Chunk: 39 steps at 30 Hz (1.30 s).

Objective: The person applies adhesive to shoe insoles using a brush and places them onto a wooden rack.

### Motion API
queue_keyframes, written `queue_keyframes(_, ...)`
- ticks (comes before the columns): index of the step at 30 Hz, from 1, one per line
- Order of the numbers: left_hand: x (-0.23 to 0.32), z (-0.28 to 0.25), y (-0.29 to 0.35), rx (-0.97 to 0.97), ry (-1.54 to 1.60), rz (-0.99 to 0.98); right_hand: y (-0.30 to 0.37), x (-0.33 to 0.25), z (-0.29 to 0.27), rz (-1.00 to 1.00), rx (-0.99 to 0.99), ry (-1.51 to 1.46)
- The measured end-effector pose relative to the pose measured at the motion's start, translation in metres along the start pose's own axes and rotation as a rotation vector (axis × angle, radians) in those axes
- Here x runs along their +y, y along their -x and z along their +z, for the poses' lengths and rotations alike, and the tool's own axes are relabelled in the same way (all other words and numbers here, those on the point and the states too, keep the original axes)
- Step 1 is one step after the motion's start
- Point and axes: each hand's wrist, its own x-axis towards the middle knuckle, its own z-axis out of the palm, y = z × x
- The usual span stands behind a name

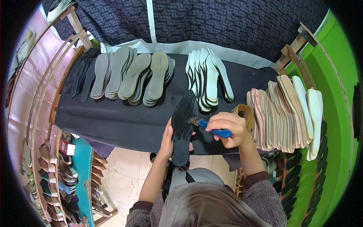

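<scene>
- Left hand (166, 138) is gripping the black sole (183, 126) from its left edge, thumb on top — holding it over the near edge of the desk (113, 121), toe pointing far.
- Right hand (228, 128) is clenching round a blue-handled brush (211, 128); the bristle end is touching the sole's right side about mid-length.
- Sole is lying lengthwise, heel end overhanging the desk toward the person's lap.
- Just past the right hand a brown round container (245, 113) is sitting on the desk — contents are impossible to make out.
- Far left on the desk: overlapping grey insoles (136, 75), with darker ones (83, 75) at the far-left end.
- Far centre: a fan of white-and-grey insoles (208, 79), near the sole's toe.
- Right side: a dense row of tan and pinkish insoles (280, 113) standing on edge, white ones (312, 113) at the outer end.
- Lower left: a wooden rack (49, 170) is carrying finished shoes, well apart from both hands.
</scene>
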Motion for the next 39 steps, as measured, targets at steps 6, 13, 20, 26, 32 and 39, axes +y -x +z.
queue_keyframes(6,0.004,0.007,0.000,0.051,0.028,-0.002,-0.010,0.009,0.001,-0.019,0.231,0.202)
queue_keyframes(13,0.000,0.001,0.001,0.030,0.029,0.012,0.000,-0.002,0.002,0.004,0.073,0.092)
queue_keyframes(20,0.000,0.000,0.000,0.071,0.020,0.008,0.001,0.000,0.008,-0.029,0.062,0.042)
queue_keyframes(26,0.000,0.002,0.001,0.094,0.042,-0.007,-0.002,0.003,0.010,0.027,0.131,0.082)
queue_keyframes(32,0.001,0.003,0.000,0.078,-0.003,0.007,0.001,0.006,0.004,0.039,0.068,0.052)
queue_keyframes(39,0.002,0.005,0.000,0.085,0.023,0.004,-0.003,0.006,0.008,0.030,0.193,0.151)
